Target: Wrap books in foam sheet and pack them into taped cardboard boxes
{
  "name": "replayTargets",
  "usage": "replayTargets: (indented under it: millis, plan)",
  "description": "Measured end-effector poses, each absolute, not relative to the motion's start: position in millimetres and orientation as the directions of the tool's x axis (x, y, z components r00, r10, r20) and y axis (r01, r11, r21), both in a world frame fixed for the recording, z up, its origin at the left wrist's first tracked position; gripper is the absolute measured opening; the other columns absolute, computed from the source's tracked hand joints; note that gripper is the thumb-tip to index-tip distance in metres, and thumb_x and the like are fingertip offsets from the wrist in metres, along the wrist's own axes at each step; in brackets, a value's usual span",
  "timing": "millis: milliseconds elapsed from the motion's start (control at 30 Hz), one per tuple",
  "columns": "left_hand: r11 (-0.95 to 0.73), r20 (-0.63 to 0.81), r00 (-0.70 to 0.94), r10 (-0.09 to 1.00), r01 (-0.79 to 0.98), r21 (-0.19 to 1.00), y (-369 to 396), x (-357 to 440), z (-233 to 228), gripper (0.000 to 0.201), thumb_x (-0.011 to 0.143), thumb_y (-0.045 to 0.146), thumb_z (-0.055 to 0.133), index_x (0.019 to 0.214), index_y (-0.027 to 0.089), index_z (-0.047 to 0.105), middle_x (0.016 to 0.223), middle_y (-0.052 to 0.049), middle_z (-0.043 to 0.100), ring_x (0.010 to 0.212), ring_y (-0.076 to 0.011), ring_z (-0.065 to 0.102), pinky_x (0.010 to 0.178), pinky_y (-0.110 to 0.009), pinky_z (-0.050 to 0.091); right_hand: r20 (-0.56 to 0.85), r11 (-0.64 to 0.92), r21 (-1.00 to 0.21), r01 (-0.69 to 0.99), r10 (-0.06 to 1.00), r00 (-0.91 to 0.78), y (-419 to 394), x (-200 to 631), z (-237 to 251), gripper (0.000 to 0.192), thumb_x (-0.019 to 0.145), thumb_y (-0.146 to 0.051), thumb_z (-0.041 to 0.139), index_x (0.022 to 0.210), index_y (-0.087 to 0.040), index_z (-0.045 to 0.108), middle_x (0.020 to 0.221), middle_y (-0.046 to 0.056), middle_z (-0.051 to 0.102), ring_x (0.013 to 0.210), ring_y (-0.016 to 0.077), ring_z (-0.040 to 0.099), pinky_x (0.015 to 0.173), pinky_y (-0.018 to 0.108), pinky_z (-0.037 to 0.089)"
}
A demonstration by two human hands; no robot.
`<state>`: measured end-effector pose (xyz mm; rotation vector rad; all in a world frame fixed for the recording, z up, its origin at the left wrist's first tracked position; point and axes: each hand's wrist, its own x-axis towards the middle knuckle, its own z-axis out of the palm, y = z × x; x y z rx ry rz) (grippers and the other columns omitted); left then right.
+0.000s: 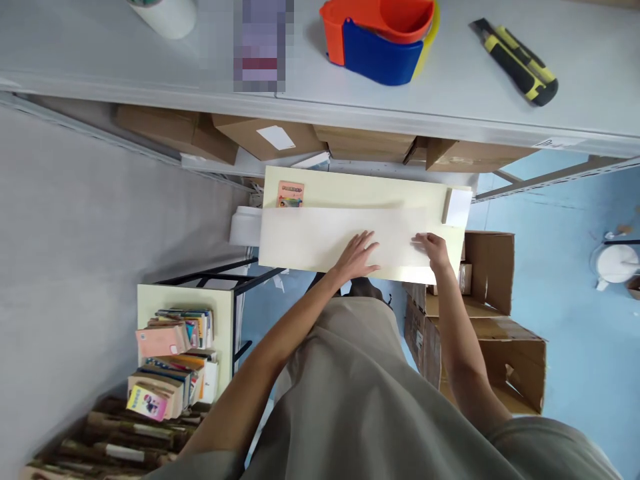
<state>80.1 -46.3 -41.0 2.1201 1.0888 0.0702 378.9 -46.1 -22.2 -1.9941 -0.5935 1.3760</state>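
Note:
A long white sheet of paper (320, 237) lies spread across a pale yellow table (360, 190) below me. My left hand (357, 253) rests flat on the sheet near its middle, fingers apart. My right hand (433, 248) presses on the sheet's right end, fingers curled at its edge. A small colourful booklet (291, 194) lies on the table's far left corner. A white roll (245, 225) sticks out at the sheet's left end.
A grey shelf (575, 40) above holds an orange and blue tape dispenser (380, 37), a yellow-black utility knife (517, 61) and a white roll (167, 15). Cardboard boxes (495, 320) stand at right. Stacked books (173, 360) sit on a second table at left.

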Motion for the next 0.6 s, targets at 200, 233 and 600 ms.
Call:
replayTargets:
  millis: [200, 233, 600]
  plan:
    - [0.068, -0.399, 0.129, 0.908, 0.893, 0.444, -47.8, -67.1, -53.2, 0.090, 0.102, 0.061, 0.076, 0.174, 0.013, 0.052, 0.193, -0.026, 0.021, 0.182, -0.0473, 0.016, 0.145, -0.064, 0.021, -0.622, -0.745, -0.657, 0.112, 0.620, 0.479, -63.8, 387.2, -56.7, 0.036, 0.083, -0.052, 0.090, 0.075, -0.023, 0.071, 0.079, 0.009, 0.081, 0.082, 0.0250, 0.081, 0.080, 0.037, 0.070]
    - [0.107, -0.427, 0.087, 0.900, 0.906, 0.410, -47.6, -90.7, -55.9, 0.092, 0.102, 0.061, 0.075, 0.176, 0.013, 0.049, 0.194, -0.026, 0.016, 0.182, -0.0479, 0.013, 0.144, -0.064, 0.022, -0.613, -0.758, -0.635, 0.148, 0.611, 0.501, -65.7, 385.8, -59.8, 0.036, 0.083, -0.052, 0.089, 0.073, -0.023, 0.070, 0.076, 0.009, 0.080, 0.081, 0.0256, 0.081, 0.078, 0.036, 0.069]
    - [0.130, -0.515, 0.058, 0.855, 0.938, 0.322, -45.0, -165.4, -71.3, 0.089, 0.101, 0.052, 0.074, 0.180, 0.019, 0.046, 0.194, -0.022, 0.021, 0.180, -0.0450, 0.021, 0.141, -0.062, 0.031, -0.295, -0.786, -0.422, 0.451, 0.590, 0.752, -49.4, 314.6, -45.4, 0.032, 0.096, -0.032, 0.072, 0.123, -0.015, 0.075, 0.143, 0.029, 0.074, 0.126, 0.0358, 0.077, 0.110, 0.052, 0.063]
